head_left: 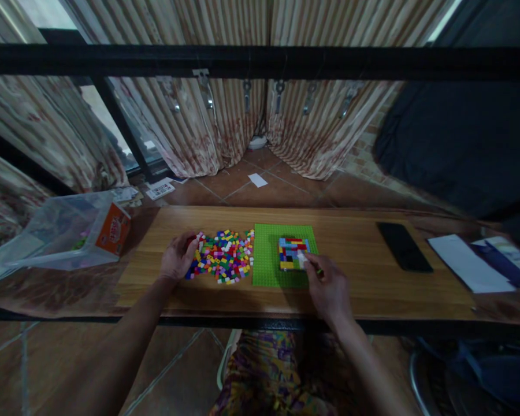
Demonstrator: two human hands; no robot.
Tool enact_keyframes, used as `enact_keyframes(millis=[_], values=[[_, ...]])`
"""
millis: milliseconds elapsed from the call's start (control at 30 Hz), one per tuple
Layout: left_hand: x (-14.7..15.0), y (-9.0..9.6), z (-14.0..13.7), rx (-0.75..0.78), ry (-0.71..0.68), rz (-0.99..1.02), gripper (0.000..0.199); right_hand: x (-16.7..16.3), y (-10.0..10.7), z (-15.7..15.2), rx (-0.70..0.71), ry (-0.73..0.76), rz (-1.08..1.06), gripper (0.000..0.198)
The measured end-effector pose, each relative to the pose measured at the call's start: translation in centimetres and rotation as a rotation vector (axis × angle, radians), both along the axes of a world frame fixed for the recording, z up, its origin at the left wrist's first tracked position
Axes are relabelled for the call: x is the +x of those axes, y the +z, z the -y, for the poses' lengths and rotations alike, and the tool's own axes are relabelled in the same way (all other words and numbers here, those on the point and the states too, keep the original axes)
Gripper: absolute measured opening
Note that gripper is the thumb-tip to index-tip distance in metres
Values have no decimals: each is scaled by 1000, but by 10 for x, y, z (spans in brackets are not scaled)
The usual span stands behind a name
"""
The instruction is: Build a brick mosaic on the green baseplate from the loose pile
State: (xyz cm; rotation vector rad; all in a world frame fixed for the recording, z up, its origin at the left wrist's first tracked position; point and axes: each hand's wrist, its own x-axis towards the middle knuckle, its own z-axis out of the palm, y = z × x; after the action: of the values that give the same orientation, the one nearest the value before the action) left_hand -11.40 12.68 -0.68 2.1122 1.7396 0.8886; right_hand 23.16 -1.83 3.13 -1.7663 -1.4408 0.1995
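A heap of small, many-coloured toy building bricks (225, 257) lies on the wooden tabletop. My left hand (178, 257) rests at its left edge, with curved fingers, thumb and index apart, and fingertips touching the outer bricks. To the right of the heap is a green studded baseplate (266, 271). On it sits a low block of joined bricks (290, 252) in red, blue, yellow, black and other colours. My right hand (330, 286) reaches over the plate's right side in a pinch. A whitish blur shows by its fingertips at the block's right edge; what they grip is unclear.
A black phone (405, 247) lies on the tabletop (364, 231) at right, beside white paper (468, 263). A clear plastic bin (69, 231) with an orange label stands at left. A dark metal bar (260, 62) with hanging hooks crosses in front of striped curtains (225, 124).
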Motion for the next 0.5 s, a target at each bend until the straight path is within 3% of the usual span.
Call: enact_keyframes(millis=[100,300,500], values=[[0,0,0,-11,20,-10,45,15,4,-14,-9,33,43,28],[2,2,1,-3,17,1,43,28,6,-50,-56,253,185,27],[3,4,2,9,27,-20,41,32,-2,-60,-101,326,177,26]])
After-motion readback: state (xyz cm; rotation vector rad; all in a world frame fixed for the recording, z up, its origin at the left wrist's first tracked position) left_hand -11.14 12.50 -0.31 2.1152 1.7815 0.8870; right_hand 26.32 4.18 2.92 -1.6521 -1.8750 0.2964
